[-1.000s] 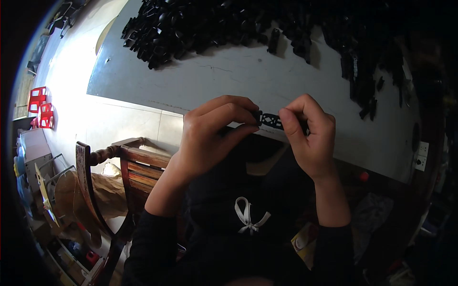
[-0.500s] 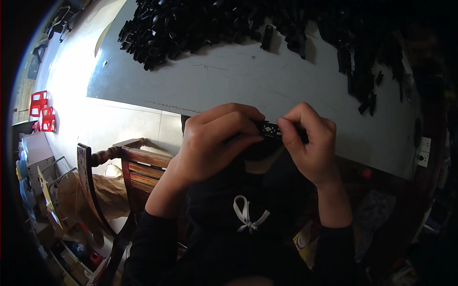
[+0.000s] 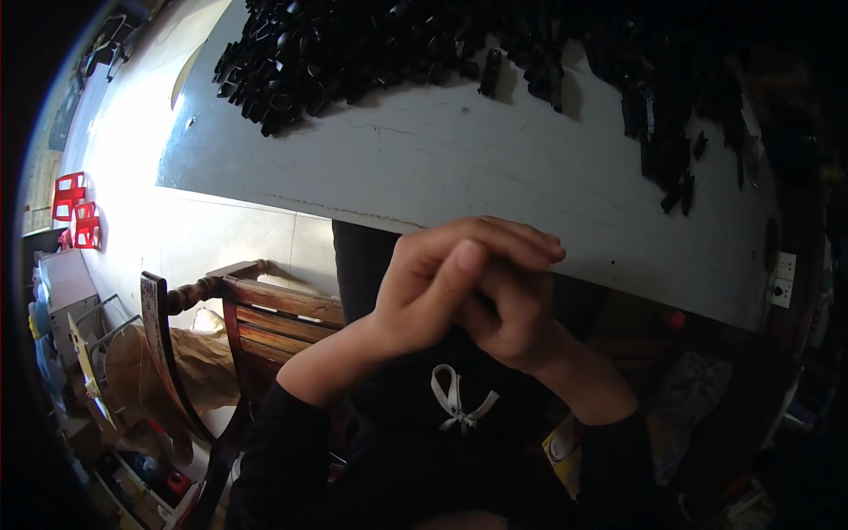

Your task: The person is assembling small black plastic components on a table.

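Observation:
My left hand is folded over my right hand in front of my lap, at the table's near edge. The left fingers reach across the top of the right hand, with the thumb laid against it. Curled beneath, the right hand has most of its fingers covered. Whatever lies between the palms is hidden; the small black openwork piece seen earlier does not show. Beyond the hands, a large heap of small black plastic parts covers the far side of the table, and one black part lies at the heap's front edge.
The pale grey table spans the view ahead. More black parts trail down its right side. At the left stand a wooden chair and red stools on the floor. A wall socket is at the right.
My hands were apart, pinching a small black openwork piece between them. They have come together, the left moving right and over the right hand, and the piece is out of sight.

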`<state>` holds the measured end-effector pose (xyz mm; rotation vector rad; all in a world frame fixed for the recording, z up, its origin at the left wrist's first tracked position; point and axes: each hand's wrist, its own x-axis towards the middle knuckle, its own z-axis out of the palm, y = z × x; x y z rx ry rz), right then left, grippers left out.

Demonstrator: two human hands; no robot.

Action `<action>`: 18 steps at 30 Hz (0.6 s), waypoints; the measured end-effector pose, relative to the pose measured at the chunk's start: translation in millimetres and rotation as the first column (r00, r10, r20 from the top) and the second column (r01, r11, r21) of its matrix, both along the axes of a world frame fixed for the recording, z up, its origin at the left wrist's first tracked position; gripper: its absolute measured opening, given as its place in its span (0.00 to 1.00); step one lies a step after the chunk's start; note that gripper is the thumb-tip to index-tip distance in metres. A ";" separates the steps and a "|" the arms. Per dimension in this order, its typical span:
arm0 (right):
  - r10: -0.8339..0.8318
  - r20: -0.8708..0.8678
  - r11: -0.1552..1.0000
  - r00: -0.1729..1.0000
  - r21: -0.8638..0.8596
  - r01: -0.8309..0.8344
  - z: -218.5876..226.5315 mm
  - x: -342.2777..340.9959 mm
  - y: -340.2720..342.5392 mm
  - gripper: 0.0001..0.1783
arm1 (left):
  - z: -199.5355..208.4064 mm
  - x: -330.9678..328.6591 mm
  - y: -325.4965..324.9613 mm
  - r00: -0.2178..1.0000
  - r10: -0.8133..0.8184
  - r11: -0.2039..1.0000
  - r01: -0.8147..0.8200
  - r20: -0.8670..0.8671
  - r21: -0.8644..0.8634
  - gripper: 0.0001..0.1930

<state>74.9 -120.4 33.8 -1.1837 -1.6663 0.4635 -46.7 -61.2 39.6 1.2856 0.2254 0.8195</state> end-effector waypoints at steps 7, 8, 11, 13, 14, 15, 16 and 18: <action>-0.099 -0.586 0.783 0.804 -0.544 -0.300 -4.5 37.7 22.6 0.12 | -19.3 8.2 62.8 0.861 0.454 0.869 -0.371 -0.228 0.328 0.17; -0.092 -0.690 0.842 0.718 -0.439 -0.314 -5.6 45.7 29.1 0.12 | -22.5 11.4 78.7 0.711 0.620 0.763 -0.450 -0.331 0.463 0.11; -0.077 -0.779 0.909 0.623 -0.312 -0.278 -10.5 61.8 57.5 0.13 | -31.6 19.0 112.7 0.398 0.896 0.279 -0.163 -0.195 0.946 0.06; -0.077 -0.774 0.926 0.628 -0.289 -0.243 -12.3 69.2 86.6 0.13 | -36.2 28.8 125.9 0.362 0.913 0.237 -0.098 -0.187 0.967 0.06; -0.094 -0.653 0.929 0.752 -0.328 -0.169 -12.8 70.6 103.0 0.12 | -37.5 30.7 129.1 0.368 0.920 0.160 -0.040 -0.134 0.986 0.05; -0.191 -0.498 0.911 0.846 -0.411 -0.036 -13.0 71.4 114.7 0.11 | -37.9 32.5 130.1 0.341 0.930 0.158 -0.046 -0.134 0.986 0.05; -0.111 -0.514 0.932 0.851 -0.350 -0.090 -14.4 70.3 123.2 0.11 | -37.7 33.2 129.8 0.336 0.930 0.167 -0.018 -0.151 0.986 0.05; -0.275 0.412 0.928 0.868 -0.121 0.352 -19.3 65.3 134.8 0.10 | -35.6 29.4 123.4 0.331 0.928 0.176 0.013 -0.171 0.984 0.04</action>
